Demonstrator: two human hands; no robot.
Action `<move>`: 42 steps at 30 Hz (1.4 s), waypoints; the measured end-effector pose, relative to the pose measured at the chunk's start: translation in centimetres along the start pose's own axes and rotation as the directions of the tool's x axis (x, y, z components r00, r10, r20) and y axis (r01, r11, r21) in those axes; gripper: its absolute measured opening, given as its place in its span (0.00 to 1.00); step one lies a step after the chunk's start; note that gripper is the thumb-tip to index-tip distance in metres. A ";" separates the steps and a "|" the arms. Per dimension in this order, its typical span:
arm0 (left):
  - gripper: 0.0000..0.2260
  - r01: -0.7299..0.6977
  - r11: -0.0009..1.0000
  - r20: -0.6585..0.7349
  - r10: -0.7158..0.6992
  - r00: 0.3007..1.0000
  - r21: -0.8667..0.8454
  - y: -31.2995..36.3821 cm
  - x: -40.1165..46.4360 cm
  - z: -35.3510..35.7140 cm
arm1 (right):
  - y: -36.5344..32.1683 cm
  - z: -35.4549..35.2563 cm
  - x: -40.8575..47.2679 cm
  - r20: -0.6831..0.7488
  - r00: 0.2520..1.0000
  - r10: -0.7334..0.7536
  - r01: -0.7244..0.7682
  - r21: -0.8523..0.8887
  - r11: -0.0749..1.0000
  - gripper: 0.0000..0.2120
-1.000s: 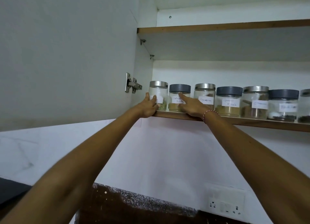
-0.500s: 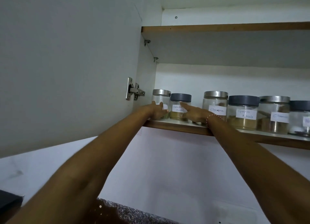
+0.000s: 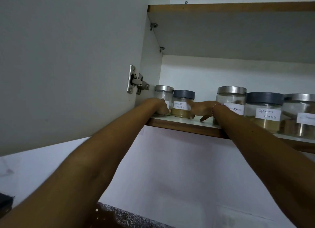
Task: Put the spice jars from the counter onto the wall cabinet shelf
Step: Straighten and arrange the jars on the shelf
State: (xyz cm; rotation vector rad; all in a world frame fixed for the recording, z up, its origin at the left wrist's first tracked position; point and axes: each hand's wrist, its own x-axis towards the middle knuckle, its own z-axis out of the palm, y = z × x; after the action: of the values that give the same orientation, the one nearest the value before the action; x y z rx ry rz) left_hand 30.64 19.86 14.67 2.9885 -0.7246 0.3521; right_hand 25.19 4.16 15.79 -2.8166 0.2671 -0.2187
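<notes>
We see left hand (image 3: 161,108) curled against steel-lid jar (image 3: 164,98), right hand (image 3: 202,110) fingers spread beside coriander jar (image 3: 182,105); shove risks toppling cinnamon jar (image 3: 230,101) off shelf (image 3: 184,127) edge

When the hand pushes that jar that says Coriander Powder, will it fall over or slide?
Probably slide. The Coriander Powder jar looks squat, with a flat base on the smooth shelf, so tipping seems unlikely. It is only partly filled with powder, so it is likely light. Its clear wall looks hard, perhaps glass, and could knock the silver-lidded jar right beside it.
</notes>
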 end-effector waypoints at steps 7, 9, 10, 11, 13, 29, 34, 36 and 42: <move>0.25 0.015 0.996 0.042 -0.018 0.999 0.084 -0.2 1.7 0.1 | 0.0 0.1 0.3 0.000 1.000 0.024 -0.024 -0.049 0.999 0.36; 0.25 0.013 0.998 0.057 -0.017 0.998 0.069 -0.2 1.9 0.0 | -0.1 0.2 0.3 0.001 0.999 0.032 -0.032 -0.072 0.997 0.36; 0.26 0.010 0.998 0.062 -0.014 0.998 0.062 -0.2 1.9 0.0 | -0.1 0.3 0.4 0.002 1.000 0.023 -0.023 -0.094 0.995 0.36; 0.26 0.006 0.998 0.060 -0.010 0.998 0.056 -0.1 1.9 0.0 | -0.2 0.3 0.4 -0.005 1.000 0.010 -0.010 -0.128 0.992 0.34; 0.25 -0.007 0.998 0.039 0.005 0.999 0.056 -0.2 1.9 0.2 | -0.5 0.5 0.4 -0.018 0.998 -0.056 0.052 -0.175 0.983 0.34; 0.30 -0.217 0.973 -0.328 0.182 0.927 -0.076 0.7 -2.1 0.4 | -0.5 0.6 -3.9 -0.318 0.873 -0.369 0.229 -0.401 0.887 0.34; 0.30 -0.387 0.914 -0.462 0.293 0.837 -0.122 5.9 -4.1 -0.4 | 0.9 0.1 -7.5 -0.534 0.645 -0.547 0.208 -0.566 0.798 0.33; 0.30 -0.459 0.880 -0.483 0.351 0.802 -0.123 8.0 -4.7 -1.1 | 2.3 -0.7 -8.9 -0.601 0.595 -0.534 0.184 -0.545 0.818 0.34; 0.29 -0.540 0.836 -0.541 0.408 0.735 -0.102 12.4 -5.5 -2.4 | 8.3 -2.9 -13.3 -0.729 0.552 -0.404 0.016 -0.475 0.880 0.36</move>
State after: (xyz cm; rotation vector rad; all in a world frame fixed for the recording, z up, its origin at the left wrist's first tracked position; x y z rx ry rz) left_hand 19.71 11.56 15.61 2.2613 -1.3380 0.9354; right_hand 10.38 -1.71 14.36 -2.9102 0.1525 -1.7586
